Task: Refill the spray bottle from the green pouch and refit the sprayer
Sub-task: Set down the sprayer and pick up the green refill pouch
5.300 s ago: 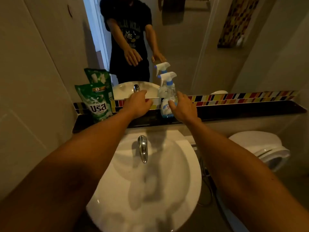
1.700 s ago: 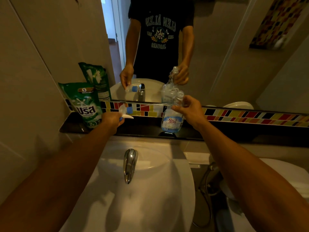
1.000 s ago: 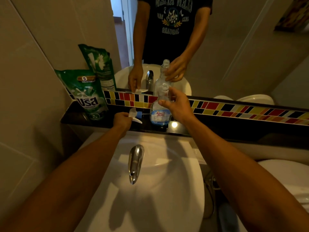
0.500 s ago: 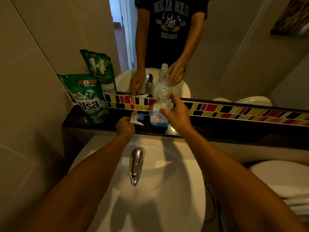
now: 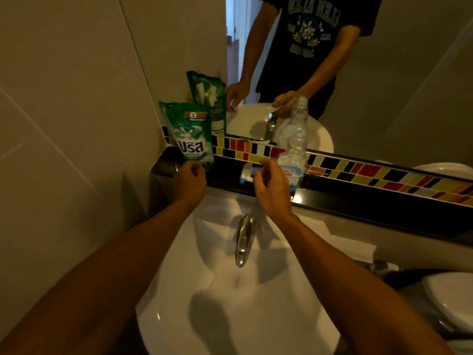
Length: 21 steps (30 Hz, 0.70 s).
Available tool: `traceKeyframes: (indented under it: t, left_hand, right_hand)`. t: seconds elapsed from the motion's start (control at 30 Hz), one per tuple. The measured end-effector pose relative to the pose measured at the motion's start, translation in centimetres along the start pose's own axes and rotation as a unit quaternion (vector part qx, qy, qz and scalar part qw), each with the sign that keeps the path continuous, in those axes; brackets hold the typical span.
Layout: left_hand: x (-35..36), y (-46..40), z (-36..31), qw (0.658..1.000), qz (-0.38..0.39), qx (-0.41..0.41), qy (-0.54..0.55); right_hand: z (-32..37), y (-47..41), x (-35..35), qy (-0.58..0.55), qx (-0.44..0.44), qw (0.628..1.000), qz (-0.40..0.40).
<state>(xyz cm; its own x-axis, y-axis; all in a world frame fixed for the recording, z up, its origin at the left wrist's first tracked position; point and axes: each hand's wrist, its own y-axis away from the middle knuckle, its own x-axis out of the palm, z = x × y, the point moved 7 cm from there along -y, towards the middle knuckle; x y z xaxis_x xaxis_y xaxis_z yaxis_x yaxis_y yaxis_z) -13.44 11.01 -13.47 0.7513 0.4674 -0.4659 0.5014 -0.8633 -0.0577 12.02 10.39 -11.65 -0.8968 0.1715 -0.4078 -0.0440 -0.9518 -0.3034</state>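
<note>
Head view: left fingers [image 5: 195, 168] pinch green pouch [image 5: 190, 134]; right fingers [image 5: 266, 167] curled, empty

We see both bare forearms reaching up from the lower corners toward twelve o'clock, converging as they go. The left hand [image 5: 190, 181] sits at about eleven o'clock, fingers curled loosely inward, thumb and forefinger seemingly close to pinching, though the dim light leaves this unsure. The right hand [image 5: 271, 187] hangs at about one o'clock of it, fingers half-curled and spread, holding nothing.
</note>
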Motion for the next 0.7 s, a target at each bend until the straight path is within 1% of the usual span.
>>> traceKeyframes:
  t: [0.07,0.17,0.23,0.33,0.43,0.5,0.6,0.7]
  left_hand:
    - [-1.9,-0.8,-0.1,1.000,-0.008,0.001,0.005]
    - [-4.4,-2.3,-0.7,0.999,-0.028,0.014,0.008]
    - [-5.6,-3.4,-1.4,0.999,-0.034,0.018,0.020]
    - [-6.8,-5.5,-2.7,0.998,-0.032,0.031,0.037]
    - [-7.2,-7.7,-3.5,0.999,-0.023,0.028,0.025]
    - [-7.1,-9.0,-3.6,1.000,-0.013,0.021,0.020]
    - [-6.4,-10.4,-3.4,0.998,0.028,0.013,0.045]
    - [-5.7,-11.1,-3.0,0.995,0.042,0.001,0.090]
  right_hand:
    - [0.9,-0.9,2.3,-0.019,0.019,0.999,0.047]
    - [2.3,-2.7,5.3,-0.008,0.030,0.994,0.102]
    - [3.2,-3.9,7.0,-0.011,0.039,0.992,0.123]
    - [4.2,-5.8,9.4,-0.047,0.065,0.986,0.145]
    - [4.9,-7.2,11.4,-0.072,0.093,0.979,0.168]
    - [5.5,-8.0,12.6,-0.090,0.097,0.975,0.179]
    - [5.7,-8.8,14.2,-0.100,0.106,0.973,0.178]
    - [5.3,-9.2,14.8,-0.101,0.120,0.977,0.147]
